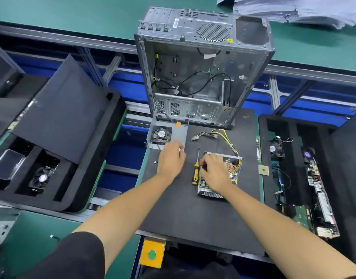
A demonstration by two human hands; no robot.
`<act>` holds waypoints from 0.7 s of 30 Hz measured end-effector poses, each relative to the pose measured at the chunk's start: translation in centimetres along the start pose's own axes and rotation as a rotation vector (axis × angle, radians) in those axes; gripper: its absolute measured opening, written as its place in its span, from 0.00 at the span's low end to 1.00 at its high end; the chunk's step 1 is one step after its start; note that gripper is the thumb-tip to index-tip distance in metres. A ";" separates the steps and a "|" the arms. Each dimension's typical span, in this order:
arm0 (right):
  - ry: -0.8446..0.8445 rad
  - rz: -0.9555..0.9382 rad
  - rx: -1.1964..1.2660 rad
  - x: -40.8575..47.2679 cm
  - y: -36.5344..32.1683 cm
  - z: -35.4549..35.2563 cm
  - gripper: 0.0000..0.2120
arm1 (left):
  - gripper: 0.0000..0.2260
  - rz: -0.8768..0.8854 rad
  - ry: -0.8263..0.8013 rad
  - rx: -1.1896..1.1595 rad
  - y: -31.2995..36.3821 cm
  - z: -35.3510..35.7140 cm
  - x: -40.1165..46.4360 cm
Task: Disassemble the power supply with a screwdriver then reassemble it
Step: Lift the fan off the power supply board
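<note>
The right hand [214, 172] is resting curled on the opened power supply [219, 178], seemingly pinching something I cannot make out. The screwdriver [196, 170] is lying untouched just left of it, shaft pointing away, nearer this hand. The left hand [171, 160] is gripping the fan cover [169, 135].

The power supply [219, 178] lies opened on the black mat, circuit board exposed, yellow and black wires [223, 135] trailing away from it. Its grey cover [169, 135], fan inside, lies apart to the left. The yellow-handled screwdriver [196, 170] lies just beside the supply.
</note>
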State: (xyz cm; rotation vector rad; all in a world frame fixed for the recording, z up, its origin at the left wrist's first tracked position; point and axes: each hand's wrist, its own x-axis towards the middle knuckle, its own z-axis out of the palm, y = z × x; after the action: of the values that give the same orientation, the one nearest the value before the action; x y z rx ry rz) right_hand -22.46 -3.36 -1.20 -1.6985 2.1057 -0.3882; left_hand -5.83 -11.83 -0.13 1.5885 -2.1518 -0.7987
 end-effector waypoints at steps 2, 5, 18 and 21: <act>0.004 0.006 -0.033 0.1 0.0 0.2 0.07 | 0.13 0.004 0.106 0.128 -0.9 -1.3 1.8; 0.026 0.007 -0.018 0.0 0.0 0.5 0.07 | 0.19 -0.094 0.047 0.236 -1.8 -2.7 4.8; -0.003 0.021 0.062 0.1 0.1 0.5 0.08 | 0.21 -0.141 -0.260 0.542 -1.4 -1.4 9.3; 0.006 0.039 0.080 0.1 0.0 0.6 0.08 | 0.22 -0.154 -0.281 0.493 -1.6 -1.1 9.4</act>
State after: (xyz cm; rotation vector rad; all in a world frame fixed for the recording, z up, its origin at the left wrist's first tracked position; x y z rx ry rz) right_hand -22.18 -3.40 -1.70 -1.6105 2.0958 -0.4596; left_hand -6.91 -21.41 -0.73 2.0003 -2.6005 -0.5893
